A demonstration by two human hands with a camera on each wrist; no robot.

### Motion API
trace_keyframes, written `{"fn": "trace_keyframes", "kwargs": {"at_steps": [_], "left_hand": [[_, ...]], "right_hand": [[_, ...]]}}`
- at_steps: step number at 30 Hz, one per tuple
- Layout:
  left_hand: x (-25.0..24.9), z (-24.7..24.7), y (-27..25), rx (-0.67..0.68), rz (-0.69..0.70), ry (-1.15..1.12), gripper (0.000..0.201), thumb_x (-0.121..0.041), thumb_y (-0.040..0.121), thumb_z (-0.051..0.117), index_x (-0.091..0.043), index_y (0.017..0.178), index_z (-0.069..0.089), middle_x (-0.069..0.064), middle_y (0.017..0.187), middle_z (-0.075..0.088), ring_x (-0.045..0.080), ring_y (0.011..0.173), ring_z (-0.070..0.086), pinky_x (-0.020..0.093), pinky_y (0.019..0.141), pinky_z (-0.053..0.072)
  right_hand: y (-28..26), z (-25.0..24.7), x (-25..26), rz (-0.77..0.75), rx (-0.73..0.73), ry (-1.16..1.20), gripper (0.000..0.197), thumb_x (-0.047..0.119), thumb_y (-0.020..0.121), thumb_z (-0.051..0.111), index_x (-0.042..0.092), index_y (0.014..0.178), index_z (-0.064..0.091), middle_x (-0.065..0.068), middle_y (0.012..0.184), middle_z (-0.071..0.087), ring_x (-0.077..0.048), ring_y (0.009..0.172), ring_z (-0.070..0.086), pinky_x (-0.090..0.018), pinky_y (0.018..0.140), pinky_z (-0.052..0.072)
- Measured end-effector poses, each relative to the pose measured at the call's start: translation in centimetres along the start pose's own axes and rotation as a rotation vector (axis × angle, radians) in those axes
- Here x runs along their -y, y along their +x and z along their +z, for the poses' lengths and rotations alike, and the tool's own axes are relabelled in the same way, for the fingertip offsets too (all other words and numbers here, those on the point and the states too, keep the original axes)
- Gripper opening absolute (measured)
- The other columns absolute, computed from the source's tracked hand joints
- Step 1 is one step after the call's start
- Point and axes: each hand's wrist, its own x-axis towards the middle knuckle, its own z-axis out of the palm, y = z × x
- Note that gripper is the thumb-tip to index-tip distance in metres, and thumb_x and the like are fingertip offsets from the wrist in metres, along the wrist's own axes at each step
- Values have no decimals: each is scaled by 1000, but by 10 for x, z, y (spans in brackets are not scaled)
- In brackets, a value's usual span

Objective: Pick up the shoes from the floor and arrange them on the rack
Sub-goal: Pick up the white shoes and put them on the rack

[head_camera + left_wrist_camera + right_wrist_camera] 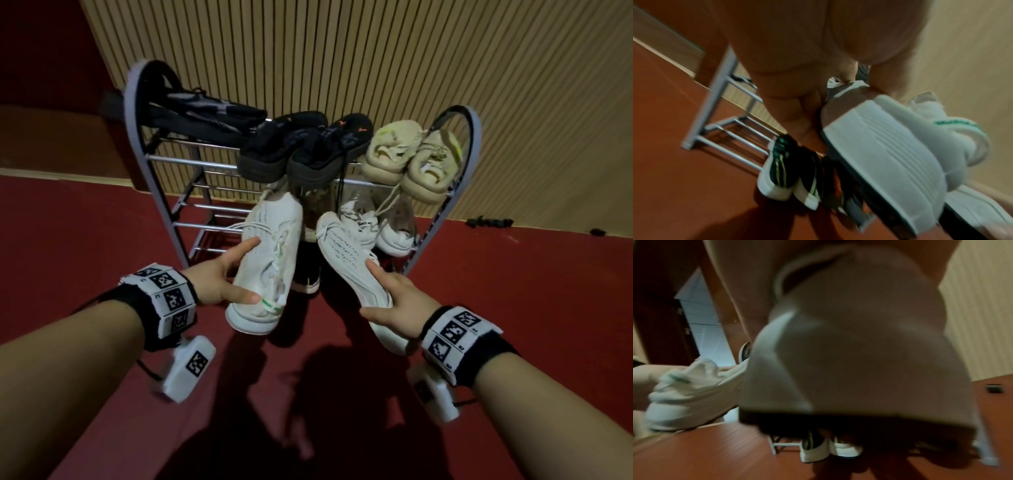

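Note:
I hold a pair of white sneakers in the air in front of the grey metal shoe rack [137,113]. My left hand [226,274] grips the left white sneaker [270,260] at its heel end, thumb on the collar with the green tab. The same shoe's ribbed sole [885,155] fills the left wrist view. My right hand [387,294] grips the right white sneaker [349,260] by its side near the heel; its heel [869,353] blocks most of the right wrist view. Both toes point toward the rack's middle shelves.
The top shelf carries black sandals [202,113], black slides [308,147] and cream sneakers [411,157]. White sneakers [394,233] sit on a lower shelf at the right, dark green-striped shoes [789,170] at the bottom. Red floor lies all around, with a slatted wall behind.

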Motion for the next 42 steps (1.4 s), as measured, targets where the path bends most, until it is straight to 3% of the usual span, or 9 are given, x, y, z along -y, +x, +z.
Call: {"fn": "trace_keyframes", "kwargs": {"at_steps": [2,5,9,13,17,22,27,35,42], "left_hand": [[7,-17,-5,-42,-7,-21,135,-49,34,91,-46,144,13,-18,141,26,2,128,27,23,99,30],[20,-40,-6,-143,10,-76,121,-31,53,90,-42,145,12,-12,145,29,4,127,30,26,100,31],[45,-70,-4,-184,6,-133,150,-58,16,88,-43,146,12,-10,141,37,13,132,36,34,108,33],[74,-107,4,-228,-34,-125,119,-35,54,88,-49,144,10,0,150,34,20,135,36,42,111,32],[94,-130,17,-178,-13,-98,105,-18,74,77,-40,147,4,-3,154,23,18,138,30,25,104,30],[114,-140,29,-116,15,-141,103,-19,77,75,-37,148,4,-9,155,16,15,139,27,22,102,31],[121,-144,42,-114,40,-144,104,-22,77,75,-36,149,0,-9,156,14,15,141,22,20,100,28],[119,-141,58,-334,4,-236,94,-27,82,70,-29,150,5,-3,150,32,19,133,39,21,96,34],[118,-142,61,-532,-29,-386,72,-49,84,60,-29,146,30,2,143,45,21,126,47,23,98,33]], "right_hand": [[9,7,20,-32,6,-12,86,53,84,59,48,145,0,-1,155,17,-22,141,21,-36,111,26],[23,22,53,-42,-2,19,86,51,83,60,46,146,2,-1,155,17,-23,141,23,-35,109,26],[48,43,100,6,-48,81,85,50,82,62,46,146,6,-2,152,23,-24,136,31,-34,107,30],[80,63,144,57,-97,123,86,49,80,63,45,146,8,0,151,24,-24,132,38,-32,102,35],[105,74,180,128,-150,188,87,49,80,63,45,147,8,2,156,17,-25,136,35,-35,105,34],[115,81,210,148,-186,194,88,49,78,65,45,146,9,3,156,20,-21,138,31,-36,112,29],[136,79,240,213,-169,87,87,53,78,62,48,145,7,-2,156,19,-26,135,36,-36,107,37],[166,79,253,206,-207,134,81,44,82,61,40,148,14,0,152,12,-24,133,35,-25,93,34],[185,79,249,191,-154,170,81,47,80,61,41,147,17,4,155,1,-30,135,33,-34,107,33]]}}
